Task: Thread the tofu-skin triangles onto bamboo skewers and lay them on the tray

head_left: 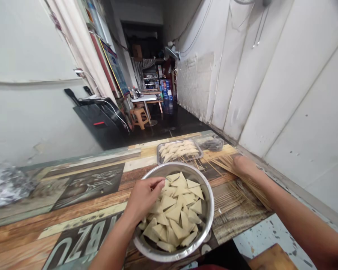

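A metal bowl on the table holds many pale, triangular pieces of tofu. My left hand hovers at its left side over the tofu, thumb and fingers pinched together. Whatever is between those fingertips, if anything, is hidden. To the right, my right hand rests at the far end of a spread of bamboo skewers, its fingers curled down around some of them. Behind the bowl is a metal tray of skewered tofu triangles, with sticks pointing toward me.
A crumpled grey plastic bag lies beside the tray. At the far left of the patterned wooden table sits a shiny, crumpled silvery bundle. Beyond are an orange stool, a small white table and a wall along the right.
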`<control>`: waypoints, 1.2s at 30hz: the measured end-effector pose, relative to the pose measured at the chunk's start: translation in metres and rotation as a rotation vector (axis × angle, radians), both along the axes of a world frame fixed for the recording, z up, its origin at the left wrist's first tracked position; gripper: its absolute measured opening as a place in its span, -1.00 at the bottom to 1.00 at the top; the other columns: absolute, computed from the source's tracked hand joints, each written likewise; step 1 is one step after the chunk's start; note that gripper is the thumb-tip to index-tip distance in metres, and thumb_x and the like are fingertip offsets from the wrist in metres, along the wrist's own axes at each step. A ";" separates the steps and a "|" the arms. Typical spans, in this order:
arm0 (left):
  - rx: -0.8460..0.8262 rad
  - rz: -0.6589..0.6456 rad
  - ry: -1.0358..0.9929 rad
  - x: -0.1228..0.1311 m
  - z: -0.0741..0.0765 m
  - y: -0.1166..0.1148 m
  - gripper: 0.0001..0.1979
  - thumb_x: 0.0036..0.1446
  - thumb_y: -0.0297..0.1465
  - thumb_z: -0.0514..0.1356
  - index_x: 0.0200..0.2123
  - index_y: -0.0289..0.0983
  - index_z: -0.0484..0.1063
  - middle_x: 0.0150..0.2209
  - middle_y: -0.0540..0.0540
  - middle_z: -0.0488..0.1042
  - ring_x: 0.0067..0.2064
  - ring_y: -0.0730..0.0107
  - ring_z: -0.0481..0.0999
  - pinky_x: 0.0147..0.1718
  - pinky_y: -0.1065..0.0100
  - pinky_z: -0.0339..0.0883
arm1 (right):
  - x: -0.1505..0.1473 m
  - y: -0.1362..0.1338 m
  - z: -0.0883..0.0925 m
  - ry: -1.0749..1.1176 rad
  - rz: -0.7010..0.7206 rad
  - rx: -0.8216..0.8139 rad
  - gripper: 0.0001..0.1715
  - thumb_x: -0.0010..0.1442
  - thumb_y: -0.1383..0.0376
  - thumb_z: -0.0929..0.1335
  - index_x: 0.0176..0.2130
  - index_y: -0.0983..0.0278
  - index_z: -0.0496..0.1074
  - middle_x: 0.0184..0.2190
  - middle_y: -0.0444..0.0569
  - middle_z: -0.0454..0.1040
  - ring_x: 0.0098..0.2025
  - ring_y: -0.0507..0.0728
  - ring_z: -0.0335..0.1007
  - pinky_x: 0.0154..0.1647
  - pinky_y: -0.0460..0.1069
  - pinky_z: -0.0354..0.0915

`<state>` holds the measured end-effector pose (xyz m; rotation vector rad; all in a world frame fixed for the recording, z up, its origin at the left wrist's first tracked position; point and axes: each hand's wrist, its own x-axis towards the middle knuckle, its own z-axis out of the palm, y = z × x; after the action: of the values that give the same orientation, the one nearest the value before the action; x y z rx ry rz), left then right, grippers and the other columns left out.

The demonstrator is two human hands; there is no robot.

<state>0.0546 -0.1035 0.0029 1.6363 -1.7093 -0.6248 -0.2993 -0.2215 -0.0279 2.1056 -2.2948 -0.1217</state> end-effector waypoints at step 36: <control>0.154 -0.475 -0.645 -0.052 0.023 -0.001 -0.89 -0.04 -0.42 0.11 -0.49 -0.24 0.45 -0.38 -0.07 0.42 -0.32 0.34 0.38 -0.39 0.40 0.11 | 0.121 0.043 0.024 -1.551 0.455 0.108 -0.76 0.07 0.36 0.19 -0.27 0.35 0.36 -0.74 -0.27 0.26 -0.78 -0.12 -0.02 -0.79 -0.23 -0.07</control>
<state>0.0031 -0.1047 0.0262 1.6491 -2.6225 -0.4738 -0.1785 -0.1787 -0.0036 3.2166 -1.8841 2.0433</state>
